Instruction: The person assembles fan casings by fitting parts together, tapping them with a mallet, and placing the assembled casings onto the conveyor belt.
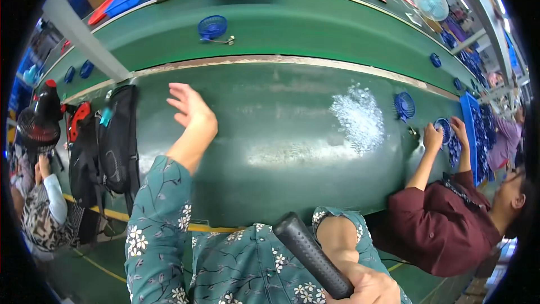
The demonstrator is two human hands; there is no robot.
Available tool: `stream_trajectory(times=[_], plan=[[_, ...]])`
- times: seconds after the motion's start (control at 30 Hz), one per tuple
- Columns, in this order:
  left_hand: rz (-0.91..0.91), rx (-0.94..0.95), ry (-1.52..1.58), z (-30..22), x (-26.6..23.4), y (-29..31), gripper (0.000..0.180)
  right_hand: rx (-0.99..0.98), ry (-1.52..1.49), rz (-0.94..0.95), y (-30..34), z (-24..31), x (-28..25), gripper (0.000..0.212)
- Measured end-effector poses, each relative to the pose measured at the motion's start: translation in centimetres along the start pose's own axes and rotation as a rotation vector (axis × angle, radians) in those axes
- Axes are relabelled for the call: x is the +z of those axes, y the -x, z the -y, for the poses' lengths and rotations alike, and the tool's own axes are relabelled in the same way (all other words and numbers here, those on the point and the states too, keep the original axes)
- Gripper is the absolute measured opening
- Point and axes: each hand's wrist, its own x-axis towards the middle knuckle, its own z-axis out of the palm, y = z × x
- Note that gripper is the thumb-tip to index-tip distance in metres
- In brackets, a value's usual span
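Observation:
My left hand (194,110) is raised above the green worktable, fingers spread apart and nothing in them. Low in the picture, close to my body, my right hand (371,288) is closed around the lower end of a black handle-like rod (312,253) with a textured surface. What the rod belongs to is out of view. A heap of small clear pieces (360,117) lies on the table right of the middle. Beyond it, near a co-worker, rests a blue round basket-like part (404,106) with a wire end beside it.
A black backpack (117,141) lies at the table's left end. Across the table runs a green conveyor belt (315,34) carrying a blue basket-like part (212,27). At right a co-worker's hands (434,136) handle a blue round part, beside a blue tray (468,135).

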Motion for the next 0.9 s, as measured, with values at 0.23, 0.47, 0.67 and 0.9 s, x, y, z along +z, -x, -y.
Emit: stream_trajectory(times=[0.23, 0.47, 0.67, 0.9], plan=[[-0.074, -0.004, 0.031, -0.5, 0.2, 0.9, 0.044, 0.055, 0.143, -0.043, -0.6, 1.7, 0.3, 0.014], [-0.368, 0.182, 0.563, 2.2, 1.4, 1.5, 0.039, -0.068, 0.085, -0.007, -0.5, 1.2, -1.2, 0.014], [-1.780, 0.376, 1.528, 5.9, -1.7, 7.3, 0.003, -0.123, 0.132, -0.026, -1.0, 0.7, -2.5, 0.015], [-2.110, 0.952, 1.462, 5.0, -11.8, 14.4, 0.058, -0.196, 0.241, -0.048, -1.0, 0.0, -4.7, 0.017]])
